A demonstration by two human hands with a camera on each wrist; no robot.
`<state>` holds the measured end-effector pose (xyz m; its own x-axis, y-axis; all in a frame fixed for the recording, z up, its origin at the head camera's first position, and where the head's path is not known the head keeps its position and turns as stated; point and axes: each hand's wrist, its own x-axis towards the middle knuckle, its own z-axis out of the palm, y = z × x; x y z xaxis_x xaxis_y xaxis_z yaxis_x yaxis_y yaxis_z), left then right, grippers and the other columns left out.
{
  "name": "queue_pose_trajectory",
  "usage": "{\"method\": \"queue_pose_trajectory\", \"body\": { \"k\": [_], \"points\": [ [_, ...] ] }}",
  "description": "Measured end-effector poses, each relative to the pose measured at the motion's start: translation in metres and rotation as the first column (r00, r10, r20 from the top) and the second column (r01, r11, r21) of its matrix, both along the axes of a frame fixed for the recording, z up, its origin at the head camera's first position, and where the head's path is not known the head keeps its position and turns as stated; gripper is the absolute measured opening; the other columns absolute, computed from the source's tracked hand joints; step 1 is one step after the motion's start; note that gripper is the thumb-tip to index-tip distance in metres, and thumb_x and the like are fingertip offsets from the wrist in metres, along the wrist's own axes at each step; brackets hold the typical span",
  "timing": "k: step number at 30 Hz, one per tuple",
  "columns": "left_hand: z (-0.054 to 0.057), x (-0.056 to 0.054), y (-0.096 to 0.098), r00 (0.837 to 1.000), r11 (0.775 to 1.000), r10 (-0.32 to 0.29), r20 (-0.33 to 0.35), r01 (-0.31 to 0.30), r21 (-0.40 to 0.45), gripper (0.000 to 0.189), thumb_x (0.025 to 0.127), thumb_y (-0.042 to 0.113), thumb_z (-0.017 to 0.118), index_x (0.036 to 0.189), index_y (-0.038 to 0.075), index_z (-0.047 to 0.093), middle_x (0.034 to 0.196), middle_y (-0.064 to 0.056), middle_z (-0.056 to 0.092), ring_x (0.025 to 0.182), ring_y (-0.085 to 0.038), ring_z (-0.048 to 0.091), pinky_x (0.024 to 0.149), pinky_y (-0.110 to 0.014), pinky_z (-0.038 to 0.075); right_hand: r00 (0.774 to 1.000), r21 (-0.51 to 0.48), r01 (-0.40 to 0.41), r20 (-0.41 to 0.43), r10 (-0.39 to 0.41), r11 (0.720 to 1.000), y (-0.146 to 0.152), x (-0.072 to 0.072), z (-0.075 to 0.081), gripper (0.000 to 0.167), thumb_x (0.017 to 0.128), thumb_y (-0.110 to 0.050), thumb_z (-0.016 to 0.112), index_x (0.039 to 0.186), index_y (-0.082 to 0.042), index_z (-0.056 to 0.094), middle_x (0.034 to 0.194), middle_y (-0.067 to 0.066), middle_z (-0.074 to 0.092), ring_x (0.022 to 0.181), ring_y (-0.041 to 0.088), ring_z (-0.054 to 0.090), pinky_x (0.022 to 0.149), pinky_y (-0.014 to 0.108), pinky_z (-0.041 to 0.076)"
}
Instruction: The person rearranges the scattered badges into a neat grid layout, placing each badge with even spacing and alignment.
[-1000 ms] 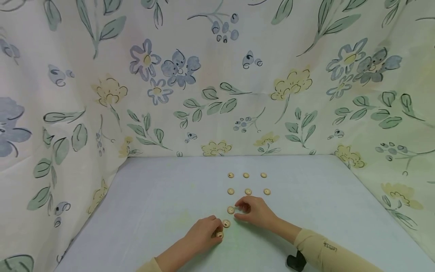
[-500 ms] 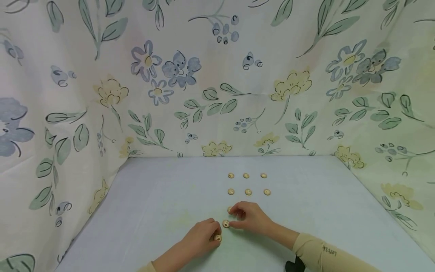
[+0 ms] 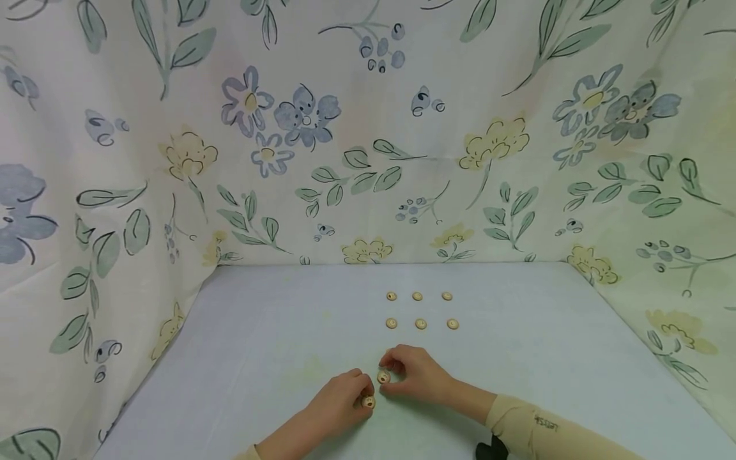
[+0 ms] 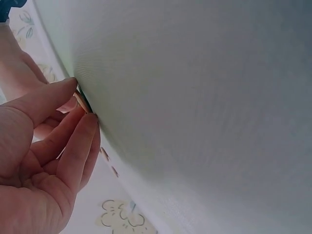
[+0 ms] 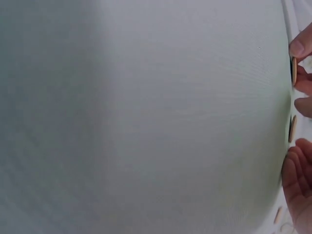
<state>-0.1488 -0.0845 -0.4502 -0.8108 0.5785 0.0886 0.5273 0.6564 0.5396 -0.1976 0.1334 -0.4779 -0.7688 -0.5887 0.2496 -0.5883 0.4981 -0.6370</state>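
Observation:
In the head view, my left hand [image 3: 339, 402] pinches a small round wooden disc [image 3: 368, 402] with dark marks near the front middle. The left wrist view shows that disc [image 4: 83, 101] edge-on between thumb and fingertips, close over the table. Just beyond it, my right hand [image 3: 416, 377] curves its thumb and fingers around a second wooden disc [image 3: 383, 377]. In the right wrist view, this disc [image 5: 292, 128] lies between thumb and fingertips, with a slim gap on the thumb side. A third disc, seen earlier near here, is hidden behind the right hand.
Two rows of similar discs lie farther back, one of the near row being a disc [image 3: 421, 324] in its middle. They rest on a pale table [image 3: 276, 306]. A floral curtain [image 3: 368, 191] closes off the back and both sides.
My right hand has come nearer and leftward, from beside the third disc to around the second, covering the third. My left hand has drawn its disc slightly nearer, away from the second.

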Motion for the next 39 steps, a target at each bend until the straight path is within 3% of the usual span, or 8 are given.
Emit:
{"method": "queue_pose_trajectory", "body": {
  "k": [8, 20, 39],
  "points": [
    [0.0007, 0.0004, -0.0010, 0.999, 1.000, 0.012, 0.039, -0.013, 0.019, 0.018, 0.076, 0.008, 0.077, 0.085, 0.012, 0.062, 0.076, 0.010, 0.048, 0.067, 0.000, 0.042, 0.062, -0.019, 0.040, 1.000, 0.038, -0.004, -0.007, 0.005, 0.999, -0.0014, -0.0004, 0.0013, 0.026, 0.078, -0.021, 0.081, 0.099, -0.016, 0.067, 0.086, -0.008, 0.059, 0.077, 0.003, 0.051, 0.070, 0.020, 0.045],
    [0.0002, -0.0020, -0.0021, 0.999, 0.999, 0.004, 0.044, -0.006, 0.036, 0.019, 0.075, 0.009, 0.078, 0.086, 0.012, 0.062, 0.077, 0.010, 0.049, 0.068, -0.001, 0.043, 0.062, -0.020, 0.040, 0.999, 0.008, -0.029, 0.014, 0.029, 1.000, -0.0016, -0.0020, 0.0014, 0.019, 0.079, -0.016, 0.080, 0.093, -0.015, 0.067, 0.083, -0.007, 0.061, 0.075, 0.003, 0.054, 0.069, 0.019, 0.047],
    [0.0006, -0.0031, -0.0016, 0.997, 1.000, 0.008, 0.072, -0.010, 0.025, 0.019, 0.075, 0.009, 0.078, 0.087, 0.012, 0.063, 0.076, 0.010, 0.049, 0.067, -0.001, 0.042, 0.063, -0.020, 0.040, 0.993, 0.020, -0.029, 0.112, 0.027, 0.999, -0.0026, -0.0039, 0.0074, 0.017, 0.079, -0.016, 0.081, 0.088, -0.016, 0.066, 0.079, -0.009, 0.060, 0.073, 0.004, 0.053, 0.067, 0.020, 0.047]
  ]
}}
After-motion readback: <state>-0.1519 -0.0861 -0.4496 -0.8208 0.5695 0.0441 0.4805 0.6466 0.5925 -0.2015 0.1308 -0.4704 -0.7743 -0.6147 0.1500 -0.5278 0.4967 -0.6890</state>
